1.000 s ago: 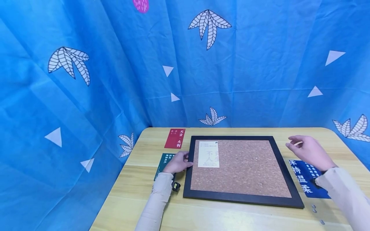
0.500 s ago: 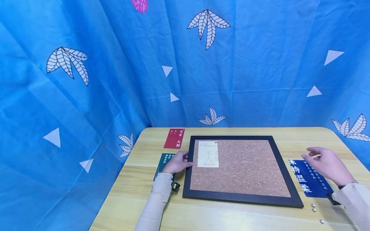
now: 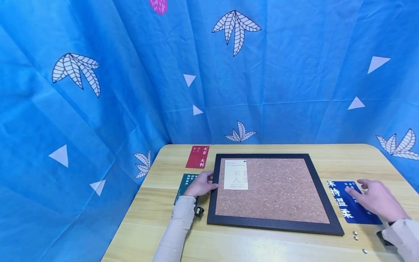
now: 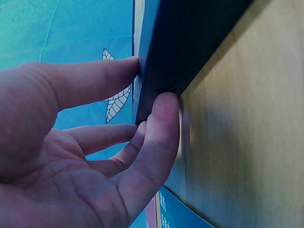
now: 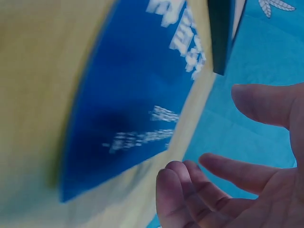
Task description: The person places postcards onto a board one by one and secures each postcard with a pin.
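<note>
A black-framed cork board (image 3: pixel 271 193) lies on the table, a cream card (image 3: pixel 236 175) with printed characters on its left part. My left hand (image 3: pixel 200 184) holds the board's left edge; in the left wrist view, the thumb and curled fingers (image 4: pixel 164 114) touch the dark frame (image 4: pixel 175 42). Over a blue card (image 3: pixel 353 203) with white characters, right of the board, hovers my right hand (image 3: pixel 379 199). Its thumb and fingers stand apart with nothing between them, and in the right wrist view they are clear of the blue card (image 5: pixel 128 90).
A red card (image 3: pixel 197 157) lies behind the left hand, and a green card (image 3: pixel 186 185) is partly under that arm. Several small shiny metal pieces (image 3: pixel 355 238) sit near the front right. A blue patterned curtain (image 3: pixel 209 72) hangs behind the table (image 3: pixel 248 247).
My right hand has moved right and toward me, from beside the board's right edge to above the blue card, its fingers spreading. The left hand stays at the board's edge.
</note>
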Tool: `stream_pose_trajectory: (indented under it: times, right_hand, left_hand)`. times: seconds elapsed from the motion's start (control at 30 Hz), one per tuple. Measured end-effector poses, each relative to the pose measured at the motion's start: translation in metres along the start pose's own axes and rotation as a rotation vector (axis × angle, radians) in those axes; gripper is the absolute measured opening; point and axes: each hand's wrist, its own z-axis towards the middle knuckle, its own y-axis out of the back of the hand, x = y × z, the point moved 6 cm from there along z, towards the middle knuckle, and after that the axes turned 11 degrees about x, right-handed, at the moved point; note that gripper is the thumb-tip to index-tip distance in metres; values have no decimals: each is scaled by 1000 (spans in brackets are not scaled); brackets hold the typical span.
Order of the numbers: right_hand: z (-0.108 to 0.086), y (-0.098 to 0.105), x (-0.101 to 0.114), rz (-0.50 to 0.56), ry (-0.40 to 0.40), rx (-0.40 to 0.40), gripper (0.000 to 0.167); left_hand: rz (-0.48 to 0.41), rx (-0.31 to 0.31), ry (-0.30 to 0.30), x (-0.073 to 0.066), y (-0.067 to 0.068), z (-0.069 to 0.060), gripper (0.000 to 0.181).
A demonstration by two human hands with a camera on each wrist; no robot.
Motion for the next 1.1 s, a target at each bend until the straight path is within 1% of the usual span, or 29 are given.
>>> stream_pose_trajectory:
  times: [0.13,0.3,0.37,0.43,0.53,0.67,0.77,0.9,1.1]
  right_hand:
    - [-1,-9,-5,-12,-32,41,87]
    - [-1,-18,-8,-13,-38,87,93]
    - [-1,-20,-8,-4,-36,107,91]
    - [-2,-22,-9,0,-38,115,90]
    - [-1,-25,-10,-13,-50,114,93]
    - [-1,-27,-16,-74,-98,89,107]
    - [-2,-26,-21,-101,-127,63,113]
    - [-4,-26,-23,-85,-170,67,117]
    - [-7,-28,-26,-33,-277,123,117]
  left_hand:
    - [1,0,2,0,1,0,61]
    - [-1,-3,8,1,1,0,62]
    - [2,-7,12,1,1,0,62]
    - [8,-8,16,0,1,-1,61]
    - [9,-9,14,0,0,-1,61]
    - [11,-7,22,0,-1,-1,63]
    - [17,-5,25,0,-1,-1,63]
    - [22,-6,16,-1,0,0,60]
    - [15,-6,24,-1,0,-1,62]
